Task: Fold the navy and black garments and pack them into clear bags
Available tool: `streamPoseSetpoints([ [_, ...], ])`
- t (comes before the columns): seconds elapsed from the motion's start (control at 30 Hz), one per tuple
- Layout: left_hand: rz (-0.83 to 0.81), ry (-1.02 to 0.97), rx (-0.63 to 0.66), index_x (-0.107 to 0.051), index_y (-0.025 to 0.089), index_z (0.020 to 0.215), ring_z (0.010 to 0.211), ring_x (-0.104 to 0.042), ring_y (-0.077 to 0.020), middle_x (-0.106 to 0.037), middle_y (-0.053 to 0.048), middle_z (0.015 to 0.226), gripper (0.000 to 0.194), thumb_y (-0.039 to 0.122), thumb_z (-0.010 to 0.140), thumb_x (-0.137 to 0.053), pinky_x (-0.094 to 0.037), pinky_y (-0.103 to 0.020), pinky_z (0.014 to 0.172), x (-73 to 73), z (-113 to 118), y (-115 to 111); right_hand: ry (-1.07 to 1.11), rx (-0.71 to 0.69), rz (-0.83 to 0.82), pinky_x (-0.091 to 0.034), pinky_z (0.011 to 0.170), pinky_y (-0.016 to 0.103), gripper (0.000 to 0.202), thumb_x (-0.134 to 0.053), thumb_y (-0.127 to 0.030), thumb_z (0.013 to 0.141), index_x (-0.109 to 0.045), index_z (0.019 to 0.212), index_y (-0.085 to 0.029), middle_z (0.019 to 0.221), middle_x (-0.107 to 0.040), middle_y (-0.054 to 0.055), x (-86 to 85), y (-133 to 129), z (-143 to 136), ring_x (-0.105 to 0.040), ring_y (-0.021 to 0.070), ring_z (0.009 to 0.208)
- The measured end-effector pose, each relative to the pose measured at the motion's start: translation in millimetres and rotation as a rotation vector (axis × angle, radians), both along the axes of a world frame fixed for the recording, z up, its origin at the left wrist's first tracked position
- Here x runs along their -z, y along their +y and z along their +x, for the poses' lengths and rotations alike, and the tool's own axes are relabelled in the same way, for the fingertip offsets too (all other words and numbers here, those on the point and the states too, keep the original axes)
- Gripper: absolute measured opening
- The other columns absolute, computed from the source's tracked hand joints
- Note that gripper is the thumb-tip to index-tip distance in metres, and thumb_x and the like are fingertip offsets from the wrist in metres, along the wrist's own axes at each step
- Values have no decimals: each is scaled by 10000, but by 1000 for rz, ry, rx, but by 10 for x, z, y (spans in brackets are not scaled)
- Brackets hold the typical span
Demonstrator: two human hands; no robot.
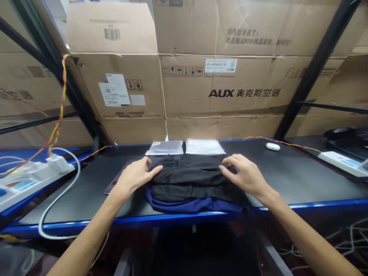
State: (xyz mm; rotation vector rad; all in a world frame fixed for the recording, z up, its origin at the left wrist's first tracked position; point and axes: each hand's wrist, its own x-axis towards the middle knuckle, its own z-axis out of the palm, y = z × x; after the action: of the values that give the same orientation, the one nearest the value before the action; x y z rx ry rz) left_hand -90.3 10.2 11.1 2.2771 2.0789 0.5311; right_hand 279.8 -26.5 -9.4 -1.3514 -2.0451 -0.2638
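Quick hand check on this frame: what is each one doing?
Left hand: open, thumb and fingers apart, at the black cloth; contact unclear.
Right hand: open, fingers curled, at the cloth's other end; contact unclear.

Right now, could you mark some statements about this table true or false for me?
1. Black fabric lies between the left hand and right hand. True.
2. Two pale packets lie nearer the person than the black fabric. False: the packets lie beyond it.
3. Blue cloth shows along the black fabric's near edge. True.
4. The small white object lies left of the left hand. False: that object is right of the right hand.
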Motion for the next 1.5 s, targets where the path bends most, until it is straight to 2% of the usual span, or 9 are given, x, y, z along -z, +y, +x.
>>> streamPoseSetpoints([
  [0.17,-175,73,-88,-614,233,673,655,-629,-275,-675,-71,683,635,835,752,-431,-384,-302,596,-25,-69,-114,-109,-377,-254,-429,1067,417,401,-552,-461,946,-623,1290,-268,1356,-613,84,-88,40,-474,-549,270,1260],
  [0.27,-163,73,-5,-526,224,588,595,-593,-234,-640,-41,621,597,784,783,-450,-329,-280,548,-13,-58,-115,-163,-465,-384,-325,1159,479,541,-543,-520,941,-524,1419,-268,1505,-468,90,-54,89,-662,-390,298,1411],
  [0.4,-76,46,44,-535,225,667,614,-588,-199,-649,-6,668,452,655,807,-532,-323,-269,553,-21,-12,-111,-178,-504,-474,-307,1169,487,573,-504,-532,956,-498,1445,-232,1534,-403,116,37,123,-731,-374,311,1418],
  [0.57,20,19,61,-624,237,795,812,-648,-230,-713,-20,883,281,517,792,-609,-391,-282,641,-35,41,-103,-157,-513,-502,-283,1185,472,582,-494,-526,963,-467,1466,-234,1561,-349,104,75,103,-682,-328,292,1442],
  [0.73,114,-40,58,-601,242,846,826,-676,-235,-718,-11,876,173,413,834,-574,-424,-287,675,-32,160,-79,-149,-487,-524,-279,1189,459,577,-466,-534,975,-463,1468,-234,1560,-359,102,3,75,-552,-339,276,1439],
  [0.97,309,-347,214,-593,248,1051,942,-709,-248,-741,-28,984,188,365,907,-564,-507,-304,775,-57,731,-73,-190,-253,-411,-268,1183,540,523,-430,-494,995,-512,1433,-222,1492,-477,102,70,135,-117,-351,309,1430],
  [1.13,213,-244,490,-658,269,1165,973,-706,-232,-747,-24,1070,247,301,955,-531,-464,-396,1022,128,1225,-105,-180,-226,-402,-334,1158,532,462,-445,-406,990,-568,1385,-200,1437,-541,107,208,148,88,-430,310,1384],
  [1.3,112,-10,670,-685,260,1152,1211,-589,-255,-710,-33,1185,260,344,971,-518,-355,-487,1131,354,1386,-189,-78,-234,-413,-353,1166,466,482,-395,-434,1001,-564,1386,-199,1452,-529,84,289,168,249,-432,260,1388],
  [1.5,47,-97,737,-701,249,1137,1174,-609,-234,-695,-32,1222,352,467,987,-469,-389,-411,1100,200,1289,-264,-79,-194,-427,-304,1188,495,510,-397,-468,993,-546,1406,-209,1490,-486,73,363,188,346,-335,279,1442],
])
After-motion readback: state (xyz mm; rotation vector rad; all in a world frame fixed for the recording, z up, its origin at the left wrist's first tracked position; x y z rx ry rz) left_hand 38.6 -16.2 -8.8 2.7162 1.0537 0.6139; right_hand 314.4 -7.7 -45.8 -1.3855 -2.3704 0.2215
